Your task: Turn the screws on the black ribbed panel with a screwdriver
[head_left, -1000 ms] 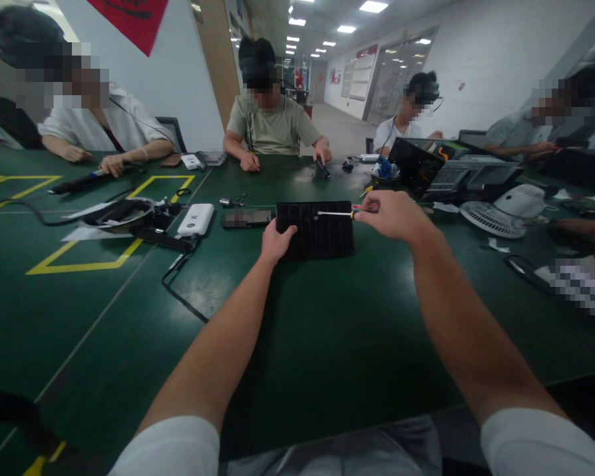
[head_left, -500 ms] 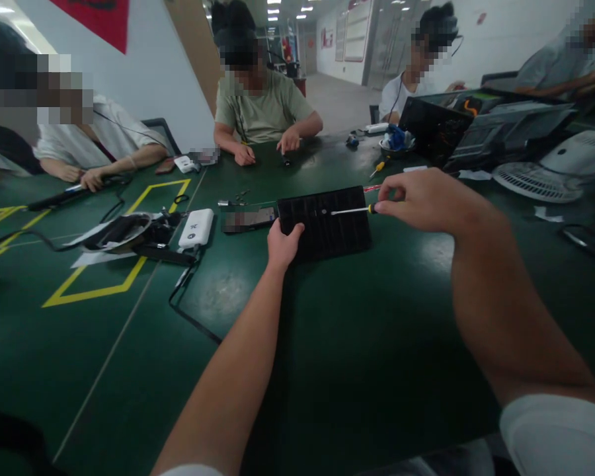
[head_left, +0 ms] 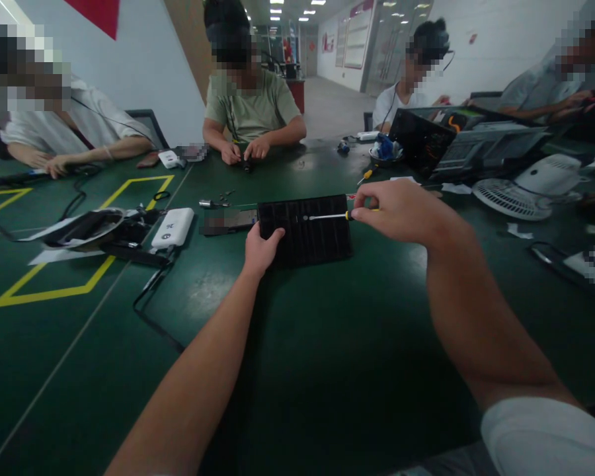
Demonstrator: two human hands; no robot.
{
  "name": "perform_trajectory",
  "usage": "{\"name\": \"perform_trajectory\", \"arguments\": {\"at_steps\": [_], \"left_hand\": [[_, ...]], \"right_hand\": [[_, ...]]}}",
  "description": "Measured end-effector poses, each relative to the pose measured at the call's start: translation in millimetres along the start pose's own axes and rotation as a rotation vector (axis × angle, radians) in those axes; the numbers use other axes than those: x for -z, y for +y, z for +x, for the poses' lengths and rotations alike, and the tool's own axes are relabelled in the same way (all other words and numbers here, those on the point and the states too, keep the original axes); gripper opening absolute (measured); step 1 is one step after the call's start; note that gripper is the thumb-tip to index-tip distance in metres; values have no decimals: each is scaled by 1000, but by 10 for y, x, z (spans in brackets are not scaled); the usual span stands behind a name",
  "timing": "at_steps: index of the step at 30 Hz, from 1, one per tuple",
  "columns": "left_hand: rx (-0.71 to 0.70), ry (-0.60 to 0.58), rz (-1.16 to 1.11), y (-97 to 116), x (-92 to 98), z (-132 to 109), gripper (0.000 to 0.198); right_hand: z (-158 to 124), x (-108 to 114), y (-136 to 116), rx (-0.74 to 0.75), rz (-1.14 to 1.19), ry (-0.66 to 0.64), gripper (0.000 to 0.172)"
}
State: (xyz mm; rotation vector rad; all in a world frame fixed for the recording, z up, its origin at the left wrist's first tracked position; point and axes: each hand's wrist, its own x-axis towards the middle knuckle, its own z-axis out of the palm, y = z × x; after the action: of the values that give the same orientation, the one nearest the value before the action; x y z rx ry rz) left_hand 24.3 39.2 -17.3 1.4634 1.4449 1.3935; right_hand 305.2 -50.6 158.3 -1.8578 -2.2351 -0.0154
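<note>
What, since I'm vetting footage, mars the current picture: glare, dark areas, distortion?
Head view: pale glare on the green table near the left hand; head view: the black panel is very dark, its detail hard to read; head view: apparent wide-angle stretch, the pale wall leaning.

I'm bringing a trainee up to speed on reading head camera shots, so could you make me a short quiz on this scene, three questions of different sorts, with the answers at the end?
1. True or false: the left hand holds the black ribbed panel near its left side.

2. Fill in the blank: the right hand holds a yellow-handled ____.

3. Pick one. Which hand is nearer the white slatted object? A, left; B, right.

Key:
1. True.
2. Screwdriver.
3. B, right.
</note>
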Motion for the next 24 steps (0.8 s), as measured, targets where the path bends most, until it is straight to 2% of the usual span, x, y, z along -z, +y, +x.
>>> {"name": "perform_trajectory", "arguments": {"at_steps": [7,18,24], "left_hand": [[-3,-5,-30,17,26,-19,38],[37,19,-34,37,61,-49,39],[63,29,-71,9,63,-60,42]], "right_hand": [[105,-12,14,47,16,-45,23],[263,-138,15,32,75,-49,21],[334,-195,40,126,57,-75,23]]}}
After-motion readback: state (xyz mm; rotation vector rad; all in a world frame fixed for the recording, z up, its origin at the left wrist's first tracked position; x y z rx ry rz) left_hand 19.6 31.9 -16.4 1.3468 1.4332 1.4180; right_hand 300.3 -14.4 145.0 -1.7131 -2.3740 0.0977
